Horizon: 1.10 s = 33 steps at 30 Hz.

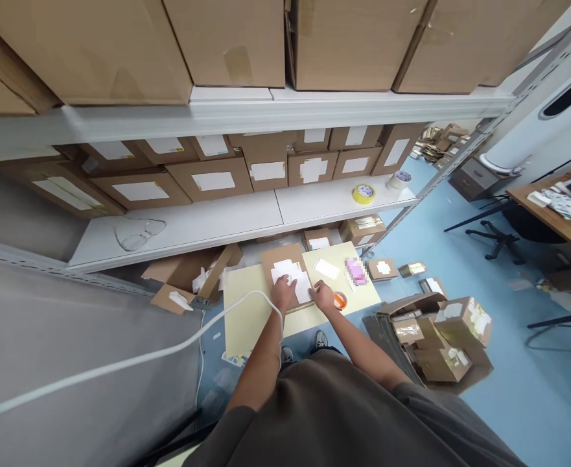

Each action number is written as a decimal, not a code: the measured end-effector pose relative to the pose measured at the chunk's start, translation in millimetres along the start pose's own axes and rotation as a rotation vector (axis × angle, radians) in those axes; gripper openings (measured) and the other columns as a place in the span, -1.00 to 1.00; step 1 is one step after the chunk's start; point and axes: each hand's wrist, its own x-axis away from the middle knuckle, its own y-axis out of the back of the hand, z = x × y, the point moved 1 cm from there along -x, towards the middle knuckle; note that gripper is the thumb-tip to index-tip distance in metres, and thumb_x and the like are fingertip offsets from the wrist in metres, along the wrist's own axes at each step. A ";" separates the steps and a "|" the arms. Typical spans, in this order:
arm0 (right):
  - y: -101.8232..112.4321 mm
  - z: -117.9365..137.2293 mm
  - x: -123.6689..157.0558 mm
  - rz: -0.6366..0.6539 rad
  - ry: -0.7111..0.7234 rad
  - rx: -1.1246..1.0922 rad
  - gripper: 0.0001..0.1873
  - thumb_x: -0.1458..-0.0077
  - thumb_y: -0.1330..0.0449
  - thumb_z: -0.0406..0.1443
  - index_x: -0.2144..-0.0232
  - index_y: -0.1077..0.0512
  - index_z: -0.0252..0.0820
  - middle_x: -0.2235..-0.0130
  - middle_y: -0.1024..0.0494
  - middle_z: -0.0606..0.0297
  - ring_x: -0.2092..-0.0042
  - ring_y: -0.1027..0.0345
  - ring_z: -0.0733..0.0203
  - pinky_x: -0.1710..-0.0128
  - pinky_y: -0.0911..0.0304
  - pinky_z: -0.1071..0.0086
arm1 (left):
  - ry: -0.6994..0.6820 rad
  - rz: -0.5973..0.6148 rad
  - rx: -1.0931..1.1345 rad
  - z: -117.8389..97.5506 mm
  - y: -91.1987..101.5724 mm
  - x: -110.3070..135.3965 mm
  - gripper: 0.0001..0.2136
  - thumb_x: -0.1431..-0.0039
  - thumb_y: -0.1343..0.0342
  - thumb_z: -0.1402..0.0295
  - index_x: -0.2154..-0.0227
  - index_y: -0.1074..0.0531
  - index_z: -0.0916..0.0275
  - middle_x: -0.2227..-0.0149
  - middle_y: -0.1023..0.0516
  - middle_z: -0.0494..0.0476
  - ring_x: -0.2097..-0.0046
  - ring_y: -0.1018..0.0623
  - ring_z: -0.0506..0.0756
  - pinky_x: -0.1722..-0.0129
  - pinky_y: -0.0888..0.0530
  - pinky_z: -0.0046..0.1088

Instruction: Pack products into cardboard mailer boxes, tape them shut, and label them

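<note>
A cardboard box [273,255] lies on the pale yellow tabletop, with white paper labels [285,267] on its upper face. Over its lower right part is a white label [303,288], held by its two sides between my hands. My left hand [282,293] is closed at the left edge, thumb and fingers pressed on the paper. At the right edge my right hand [323,297] pinches the label with curled fingers. Just right of that hand lies an orange tape roll [340,300]. Farther back on the table is a loose white paper [326,268].
A shelf [217,224] of labelled boxes runs behind the table, with a yellow tape roll [363,193] and glasses [142,237] on it. A large open carton [387,331] full of boxes stands right. A white cable [134,363] crosses in front at left.
</note>
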 end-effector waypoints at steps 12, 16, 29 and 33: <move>-22.5 -21.9 11.0 -0.011 -0.118 -0.293 -0.79 -0.15 -0.40 -0.19 0.24 -0.48 -0.09 0.34 -0.56 0.35 0.23 -0.54 0.05 0.17 -0.33 0.31 | -0.179 -0.054 0.348 8.6 -5.3 -14.9 -0.88 -0.25 -0.23 0.34 0.36 -0.64 0.19 0.14 -0.76 0.18 0.11 -0.68 0.16 0.01 -0.53 -0.32; -26.1 -24.4 11.1 -0.001 -0.102 -0.229 -0.83 -0.25 -0.35 -0.21 0.16 -0.53 -0.15 0.25 -0.64 0.23 0.15 -0.58 0.02 0.12 -0.36 0.31 | -0.255 -0.171 0.416 11.6 -9.6 -2.5 -0.88 -0.24 -0.24 0.37 0.41 -0.61 0.19 0.23 -0.71 0.17 0.17 -0.66 0.17 0.05 -0.55 -0.28; -28.7 -24.5 13.2 0.062 -0.078 -0.074 -0.69 -0.43 -0.23 -0.18 -0.08 -0.55 -0.25 -0.02 -0.71 0.00 -0.04 -0.61 -0.05 0.00 -0.38 0.27 | -0.240 -0.268 0.263 13.3 -10.8 -20.1 -0.88 -0.24 -0.26 0.36 0.43 -0.58 0.15 0.21 -0.62 0.20 0.01 -0.59 0.25 -0.19 -0.50 -0.08; -29.3 -23.4 13.8 0.073 -0.074 -0.013 -0.68 -0.46 -0.21 -0.17 -0.11 -0.55 -0.23 -0.03 -0.72 0.00 -0.07 -0.62 -0.07 -0.03 -0.38 0.25 | -0.165 -0.308 0.263 13.0 -14.3 -27.6 -0.78 -0.30 -0.25 0.34 0.03 -0.63 0.20 -0.02 -0.62 0.32 -0.19 -0.53 0.33 -0.31 -0.44 -0.01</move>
